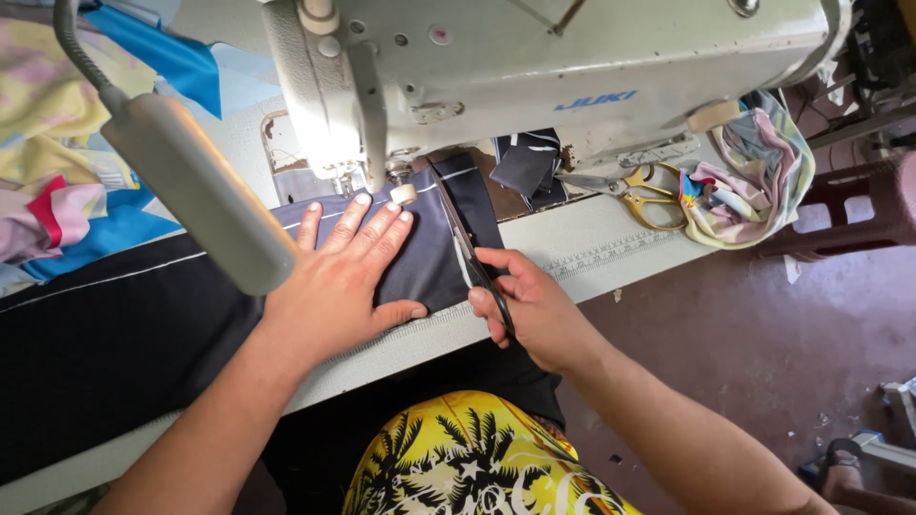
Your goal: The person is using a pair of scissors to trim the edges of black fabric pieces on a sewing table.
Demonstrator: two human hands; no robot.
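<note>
Left hand (339, 277): lying flat, fingers spread, pressing dark navy fabric (420, 257) onto the worktop (582, 243) beneath the sewing machine (534, 67). Right hand (534, 305): grip closing around black scissors (477, 272), blades lying along the fabric's right edge. Gold-handled scissors (644, 195) lying far right.

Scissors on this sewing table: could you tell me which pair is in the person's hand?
The black scissors, held in the right hand over the dark fabric. The gold-handled scissors lie untouched further back, under the machine.
</note>
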